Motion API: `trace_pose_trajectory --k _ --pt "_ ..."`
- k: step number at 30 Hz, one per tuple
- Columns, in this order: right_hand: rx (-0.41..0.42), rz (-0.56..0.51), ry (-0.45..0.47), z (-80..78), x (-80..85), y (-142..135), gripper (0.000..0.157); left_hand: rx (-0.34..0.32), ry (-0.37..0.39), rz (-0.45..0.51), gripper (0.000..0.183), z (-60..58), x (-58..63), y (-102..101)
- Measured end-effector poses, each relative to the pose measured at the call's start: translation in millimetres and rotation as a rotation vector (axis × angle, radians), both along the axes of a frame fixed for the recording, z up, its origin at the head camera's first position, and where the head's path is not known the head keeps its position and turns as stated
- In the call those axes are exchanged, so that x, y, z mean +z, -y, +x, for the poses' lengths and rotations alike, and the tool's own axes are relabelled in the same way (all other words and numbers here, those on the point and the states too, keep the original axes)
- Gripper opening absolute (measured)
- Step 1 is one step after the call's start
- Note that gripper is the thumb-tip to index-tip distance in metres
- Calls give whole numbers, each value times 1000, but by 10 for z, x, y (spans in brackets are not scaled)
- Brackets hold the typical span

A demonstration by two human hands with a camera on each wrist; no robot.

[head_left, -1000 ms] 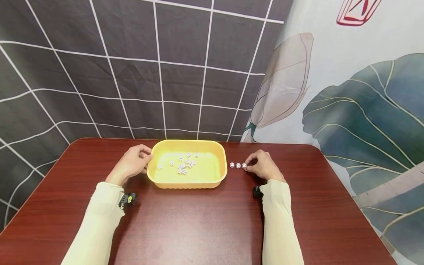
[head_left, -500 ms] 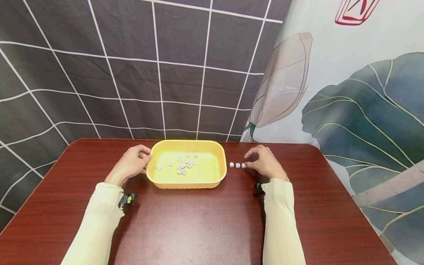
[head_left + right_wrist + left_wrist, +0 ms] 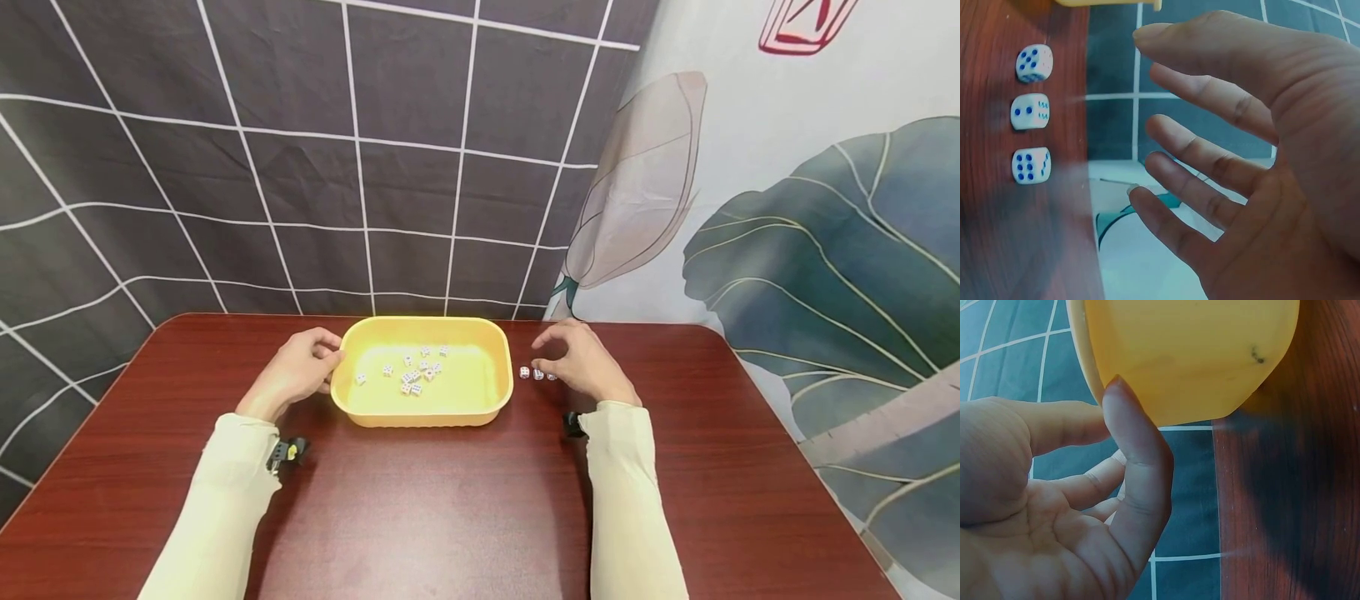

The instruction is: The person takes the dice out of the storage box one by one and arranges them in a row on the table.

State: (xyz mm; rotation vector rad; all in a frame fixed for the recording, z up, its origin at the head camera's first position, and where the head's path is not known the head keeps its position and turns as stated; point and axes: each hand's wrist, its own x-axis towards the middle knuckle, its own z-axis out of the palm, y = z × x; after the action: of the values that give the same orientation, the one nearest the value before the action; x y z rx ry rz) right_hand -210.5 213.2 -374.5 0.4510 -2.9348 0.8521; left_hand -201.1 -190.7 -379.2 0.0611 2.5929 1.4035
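Observation:
A yellow plastic tray (image 3: 420, 419) stands on the table, with several white dice (image 3: 415, 377) scattered inside. At its left end my left hand (image 3: 296, 371) pinches the edge with thumb and a bent finger; the left wrist view shows the fingertips against the tray's wall (image 3: 1191, 362). Right of the tray, three dice lie in a row, slightly apart: an end die (image 3: 1034, 63), a middle die (image 3: 1030, 112) and another end die (image 3: 1031, 165). My right hand (image 3: 588, 362) hovers just above this row, fingers spread and holding nothing, partly covering two dice in the head view.
The dark red wooden table (image 3: 450, 508) extends in front of the tray and to both sides. Close behind its back edge hangs a dark grid-patterned cloth (image 3: 300, 183), and a leaf-patterned cloth (image 3: 810, 250) hangs at the right.
The fingers of my right hand have come off the rightmost die in the row, and the hand has shifted left over the row. My left hand and the tray have stayed put.

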Motion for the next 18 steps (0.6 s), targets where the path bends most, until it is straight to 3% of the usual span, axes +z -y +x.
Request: trace_pose_trajectory --k 18 --pt "41 -42 -48 31 146 296 29 -7 -2 3 33 -6 -3 -10"
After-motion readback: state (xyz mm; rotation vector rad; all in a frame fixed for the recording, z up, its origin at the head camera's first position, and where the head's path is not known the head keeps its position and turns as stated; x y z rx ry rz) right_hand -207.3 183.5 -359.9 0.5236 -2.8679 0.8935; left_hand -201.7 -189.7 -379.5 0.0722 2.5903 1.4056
